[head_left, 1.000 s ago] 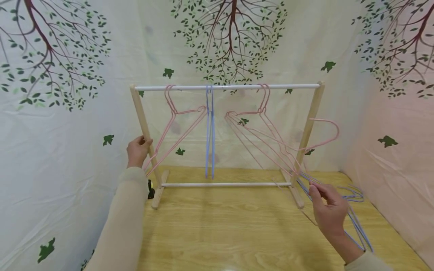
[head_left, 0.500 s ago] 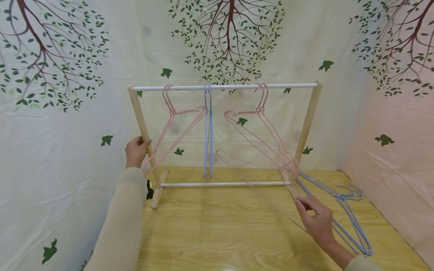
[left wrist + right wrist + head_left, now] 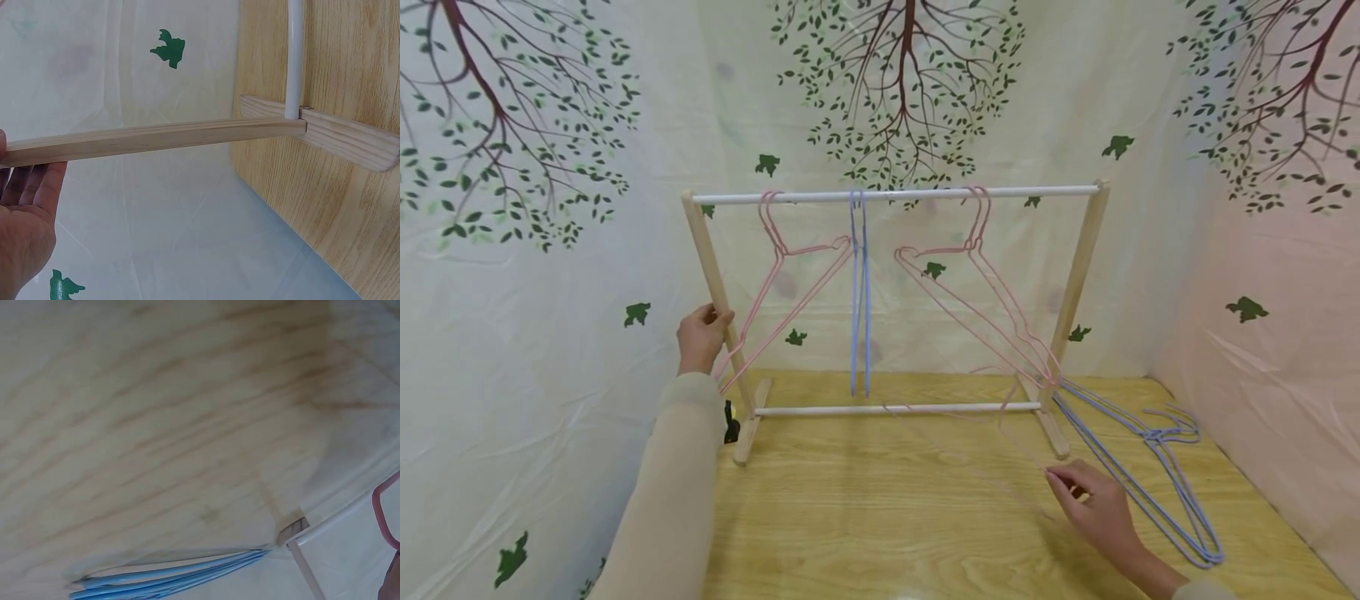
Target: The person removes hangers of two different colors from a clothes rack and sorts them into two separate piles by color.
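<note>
At a wooden bench (image 3: 880, 517), the left hand (image 3: 702, 335) curls round the rack's left post (image 3: 718, 292), steadying it, while the right hand (image 3: 1093, 504) pinches a pink hanger (image 3: 970, 412), blurred in motion, low over the bench. Best keep the pinch firm and lift clear of the lower rail (image 3: 895, 408). Blue hangers (image 3: 1157, 475) lie tangled just beside that hand; more hang from the top rail (image 3: 895, 195), crowding its right end.

Left hand (image 3: 702, 336) raised with curled grip; right hand (image 3: 1093, 508) low, fingertips pinched.
</note>
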`<state>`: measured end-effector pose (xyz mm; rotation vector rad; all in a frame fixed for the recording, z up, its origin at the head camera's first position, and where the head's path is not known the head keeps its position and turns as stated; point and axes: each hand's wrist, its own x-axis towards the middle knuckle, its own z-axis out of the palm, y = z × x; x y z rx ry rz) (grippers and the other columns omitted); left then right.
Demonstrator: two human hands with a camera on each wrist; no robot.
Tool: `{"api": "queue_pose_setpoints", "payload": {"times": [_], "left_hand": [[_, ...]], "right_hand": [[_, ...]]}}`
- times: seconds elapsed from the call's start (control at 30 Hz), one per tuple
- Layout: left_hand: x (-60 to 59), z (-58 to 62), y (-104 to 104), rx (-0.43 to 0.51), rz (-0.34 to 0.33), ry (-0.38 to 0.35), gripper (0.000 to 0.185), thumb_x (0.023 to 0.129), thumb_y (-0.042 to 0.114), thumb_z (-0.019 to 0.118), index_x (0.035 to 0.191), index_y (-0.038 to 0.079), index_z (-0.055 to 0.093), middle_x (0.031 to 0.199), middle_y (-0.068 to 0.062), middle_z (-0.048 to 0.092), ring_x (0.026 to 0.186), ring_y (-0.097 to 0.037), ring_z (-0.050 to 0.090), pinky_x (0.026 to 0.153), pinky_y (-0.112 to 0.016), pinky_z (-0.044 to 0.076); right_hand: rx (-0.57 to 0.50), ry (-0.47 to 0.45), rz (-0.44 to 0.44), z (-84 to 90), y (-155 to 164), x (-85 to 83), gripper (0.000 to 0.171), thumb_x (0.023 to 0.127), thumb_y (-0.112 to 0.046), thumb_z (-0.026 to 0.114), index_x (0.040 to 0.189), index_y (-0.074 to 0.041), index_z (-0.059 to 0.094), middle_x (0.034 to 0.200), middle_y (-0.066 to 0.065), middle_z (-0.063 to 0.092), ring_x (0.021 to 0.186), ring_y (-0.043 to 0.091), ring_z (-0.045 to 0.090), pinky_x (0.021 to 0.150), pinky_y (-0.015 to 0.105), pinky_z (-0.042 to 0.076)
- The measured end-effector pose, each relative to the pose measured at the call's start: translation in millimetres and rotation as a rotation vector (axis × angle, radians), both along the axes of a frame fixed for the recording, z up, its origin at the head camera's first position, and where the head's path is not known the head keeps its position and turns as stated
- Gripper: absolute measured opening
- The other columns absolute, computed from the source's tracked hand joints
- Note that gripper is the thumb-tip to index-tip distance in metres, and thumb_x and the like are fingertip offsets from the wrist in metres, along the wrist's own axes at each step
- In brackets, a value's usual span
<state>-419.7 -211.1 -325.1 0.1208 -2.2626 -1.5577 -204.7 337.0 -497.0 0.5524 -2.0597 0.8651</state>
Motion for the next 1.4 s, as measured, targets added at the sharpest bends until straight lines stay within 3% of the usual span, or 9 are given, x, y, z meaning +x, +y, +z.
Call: {"api": "queue_pose_setpoints", "payload": {"times": [0.2, 0.5, 0.7, 0.83, 0.97, 1.07, 1.4], "left_hand": [[-1.0, -1.4, -1, 0.002, -0.014, -0.001, 0.045, 0.102, 0.017, 0.057, 0.142, -0.002, 0.051, 0.133, -0.025, 0.058, 0.113, -0.033, 0.059, 0.081, -0.021, 0.051], [-5.1, -3.4, -4, 0.01, -0.019, -0.008, 0.045, 0.102, 0.018, 0.057, 0.142, -0.001, 0.052, 0.132, -0.024, 0.059, 0.111, -0.03, 0.059, 0.079, -0.02, 0.05], [-4.8, -3.4, -3, 0.003, -0.015, -0.003, 0.044, 0.102, 0.019, 0.057, 0.141, -0.002, 0.053, 0.132, -0.024, 0.059, 0.113, -0.032, 0.059, 0.076, -0.018, 0.049], [-3.8, -2.7, -3, -0.002, -0.012, 0.007, 0.044, 0.102, 0.018, 0.057, 0.14, -0.002, 0.053, 0.131, -0.025, 0.059, 0.112, -0.033, 0.059, 0.074, -0.016, 0.048], [-4.4, -3.0, -3, -0.01, -0.009, 0.022, 0.043, 0.101, 0.017, 0.058, 0.139, -0.003, 0.054, 0.13, -0.025, 0.06, 0.11, -0.033, 0.06, 0.072, -0.014, 0.048], [-5.4, -3.9, -3, -0.016, -0.005, 0.021, 0.043, 0.101, 0.018, 0.058, 0.139, -0.002, 0.055, 0.13, -0.025, 0.06, 0.11, -0.032, 0.06, 0.073, -0.015, 0.048], [-7.0, -4.7, -4, -0.004, 0.002, 0.004, 0.044, 0.101, 0.019, 0.058, 0.14, 0.0, 0.054, 0.131, -0.023, 0.06, 0.111, -0.032, 0.06, 0.078, -0.02, 0.05]], "right_hand": [[0.056, -0.029, -0.085, -9.4, 6, 2.8, 0.025, 0.07, 0.013, 0.08, 0.084, -0.008, 0.077, 0.07, -0.015, 0.06, 0.059, -0.003, 0.053, 0.049, 0.011, 0.045], [0.039, -0.187, -0.28, -14.9, 19, 4.4, 0.009, 0.08, 0.001, 0.079, 0.086, -0.005, 0.077, 0.072, -0.009, 0.065, 0.065, -0.001, 0.058, 0.053, 0.012, 0.045], [0.096, -0.257, -0.383, -18.5, 29, 3.7, 0.006, 0.081, -0.007, 0.08, 0.086, -0.008, 0.077, 0.074, -0.007, 0.068, 0.064, -0.001, 0.055, 0.052, 0.022, 0.045], [0.157, -0.328, -0.401, -19.8, 33, 2.4, 0.005, 0.081, -0.01, 0.08, 0.086, -0.009, 0.078, 0.077, -0.003, 0.071, 0.064, 0.007, 0.06, 0.053, 0.027, 0.047], [0.215, -0.464, -0.393, -19.3, 36, 4.3, 0.007, 0.084, -0.016, 0.078, 0.088, -0.011, 0.079, 0.083, 0.001, 0.072, 0.071, 0.02, 0.065, 0.059, 0.035, 0.05], [0.226, -0.545, -0.386, -19.0, 38, 4.3, 0.014, 0.088, -0.022, 0.075, 0.095, -0.01, 0.079, 0.087, 0.001, 0.072, 0.074, 0.021, 0.065, 0.06, 0.037, 0.051], [0.189, -0.612, -0.381, -12.2, 40, -1.0, 0.024, 0.096, -0.028, 0.065, 0.106, -0.009, 0.076, 0.091, -0.002, 0.07, 0.078, 0.017, 0.063, 0.064, 0.037, 0.052]]}}
